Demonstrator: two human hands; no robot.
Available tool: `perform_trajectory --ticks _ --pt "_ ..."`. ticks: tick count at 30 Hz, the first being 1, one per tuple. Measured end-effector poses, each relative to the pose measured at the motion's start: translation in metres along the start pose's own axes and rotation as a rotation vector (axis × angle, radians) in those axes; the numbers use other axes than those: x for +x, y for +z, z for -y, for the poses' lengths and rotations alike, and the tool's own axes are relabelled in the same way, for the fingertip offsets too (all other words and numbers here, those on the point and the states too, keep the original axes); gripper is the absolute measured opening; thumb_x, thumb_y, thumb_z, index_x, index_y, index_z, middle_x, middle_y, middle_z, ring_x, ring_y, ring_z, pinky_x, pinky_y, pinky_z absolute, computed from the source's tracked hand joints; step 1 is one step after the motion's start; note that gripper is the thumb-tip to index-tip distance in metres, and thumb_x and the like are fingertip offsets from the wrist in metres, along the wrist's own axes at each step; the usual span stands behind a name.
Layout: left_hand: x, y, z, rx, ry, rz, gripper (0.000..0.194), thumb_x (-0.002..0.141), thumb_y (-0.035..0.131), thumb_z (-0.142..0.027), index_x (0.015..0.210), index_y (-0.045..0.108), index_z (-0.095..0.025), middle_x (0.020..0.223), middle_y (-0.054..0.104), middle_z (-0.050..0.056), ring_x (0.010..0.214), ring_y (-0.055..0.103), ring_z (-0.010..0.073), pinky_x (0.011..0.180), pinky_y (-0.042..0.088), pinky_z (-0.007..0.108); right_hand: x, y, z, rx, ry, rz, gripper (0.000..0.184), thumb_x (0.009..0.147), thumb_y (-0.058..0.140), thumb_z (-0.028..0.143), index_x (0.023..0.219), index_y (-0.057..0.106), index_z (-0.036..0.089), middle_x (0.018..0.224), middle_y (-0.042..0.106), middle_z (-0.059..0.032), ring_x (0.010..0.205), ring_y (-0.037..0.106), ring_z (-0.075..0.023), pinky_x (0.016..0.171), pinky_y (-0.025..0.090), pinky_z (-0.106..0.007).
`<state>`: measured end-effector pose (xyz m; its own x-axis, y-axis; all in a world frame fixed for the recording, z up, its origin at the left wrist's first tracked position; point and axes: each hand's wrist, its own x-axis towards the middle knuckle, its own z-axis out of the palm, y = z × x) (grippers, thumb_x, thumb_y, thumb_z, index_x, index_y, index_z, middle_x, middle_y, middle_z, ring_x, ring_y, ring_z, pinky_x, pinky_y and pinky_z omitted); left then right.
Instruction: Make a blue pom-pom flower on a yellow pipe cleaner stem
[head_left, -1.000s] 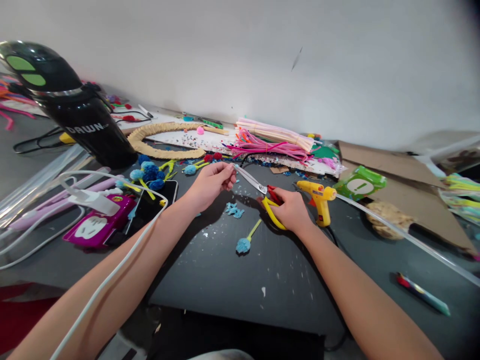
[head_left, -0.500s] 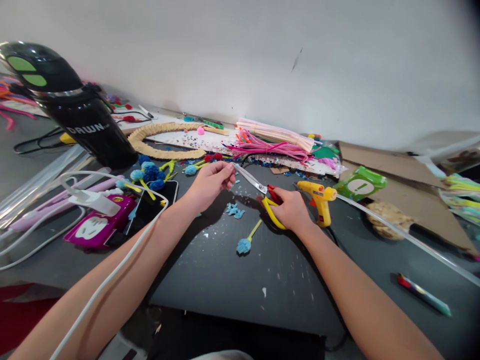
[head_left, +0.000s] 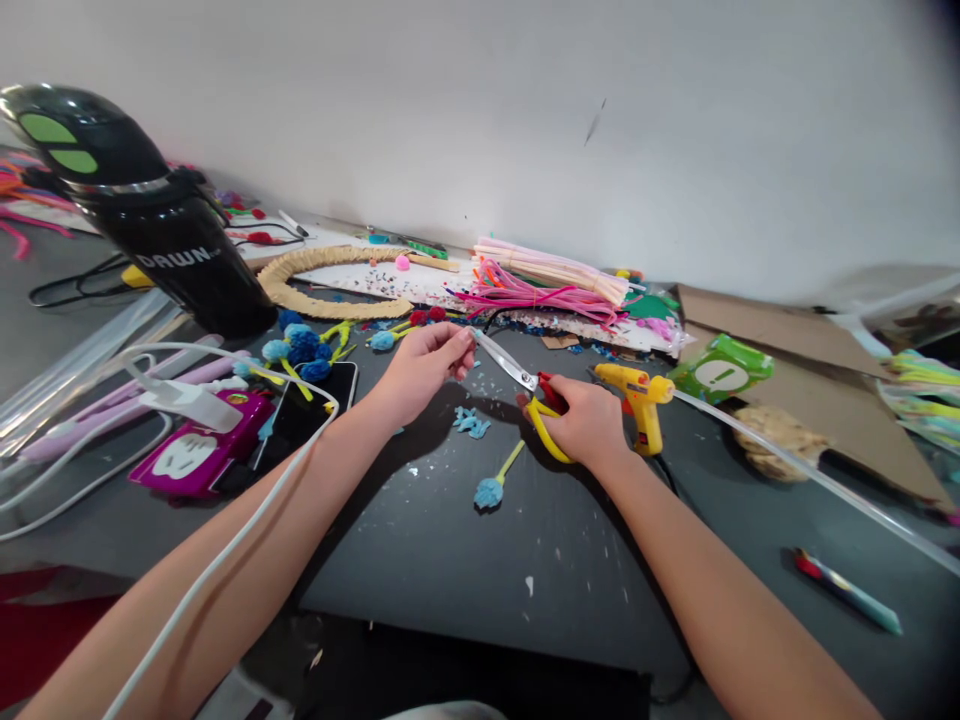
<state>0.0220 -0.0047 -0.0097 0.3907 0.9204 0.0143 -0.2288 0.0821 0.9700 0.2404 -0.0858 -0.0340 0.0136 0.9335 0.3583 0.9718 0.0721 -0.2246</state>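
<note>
My right hand [head_left: 589, 418] is wrapped around the yellow and red handles of a pair of scissors [head_left: 510, 362]. The silver blades point up and left, their tips reaching my left hand [head_left: 429, 368]. Thumb and forefinger of that left hand are pinched on a small light-blue piece [head_left: 477, 334], mostly hidden by the fingertips. Below the hands lie several light-blue cut pieces [head_left: 470, 423] on the dark table. Nearer to me rests a blue fuzzy flower [head_left: 489, 492] with a pale green stem.
A yellow glue gun [head_left: 637, 400] stands just right of my right hand. Bundled pipe cleaners [head_left: 551, 280] lie at the back. On the left are a black bottle [head_left: 187, 250], a purple power adapter [head_left: 202, 450] and blue pompom flowers [head_left: 304, 345]. A white cable [head_left: 225, 545] crosses my left forearm.
</note>
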Motion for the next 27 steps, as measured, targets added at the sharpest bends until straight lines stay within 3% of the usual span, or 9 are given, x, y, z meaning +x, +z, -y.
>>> perform_trajectory --ticks 13,21,24,27 --pt "-0.003 0.003 -0.004 -0.047 -0.04 0.031 0.03 0.079 0.071 -0.041 0.075 0.059 -0.014 0.066 0.057 -0.001 0.056 0.05 0.0061 0.055 0.04 0.019 0.001 0.003 -0.003 -0.062 -0.028 0.04 0.032 0.077 0.055 0.05 0.07 0.063 0.019 0.063 0.065 -0.0065 0.062 0.057 -0.0198 0.055 0.022 -0.029" --pt "-0.002 0.003 -0.007 -0.032 -0.055 0.016 0.033 0.077 0.072 -0.043 0.075 0.058 -0.014 0.066 0.056 -0.001 0.056 0.05 0.0067 0.054 0.04 0.02 0.002 0.006 -0.003 -0.052 0.011 0.028 0.031 0.076 0.054 0.046 0.063 0.057 0.019 0.054 0.056 -0.0042 0.055 0.049 -0.0167 0.054 0.021 -0.029" --pt "0.0 -0.003 -0.007 0.109 0.005 -0.034 0.031 0.081 0.067 -0.045 0.077 0.058 -0.015 0.067 0.057 0.0 0.057 0.05 0.0078 0.056 0.041 0.021 0.003 0.006 -0.004 0.019 0.061 -0.007 0.034 0.073 0.059 0.049 0.058 0.051 0.019 0.051 0.048 -0.0002 0.052 0.042 -0.0133 0.053 0.021 -0.027" --pt "0.002 -0.01 -0.004 0.525 0.134 -0.128 0.03 0.088 0.057 -0.042 0.074 0.058 -0.016 0.065 0.057 0.0 0.058 0.051 0.0102 0.057 0.04 0.024 0.003 0.006 -0.004 0.156 0.121 -0.05 0.038 0.075 0.06 0.048 0.056 0.045 0.019 0.05 0.041 0.0032 0.051 0.035 -0.0103 0.052 0.024 -0.025"
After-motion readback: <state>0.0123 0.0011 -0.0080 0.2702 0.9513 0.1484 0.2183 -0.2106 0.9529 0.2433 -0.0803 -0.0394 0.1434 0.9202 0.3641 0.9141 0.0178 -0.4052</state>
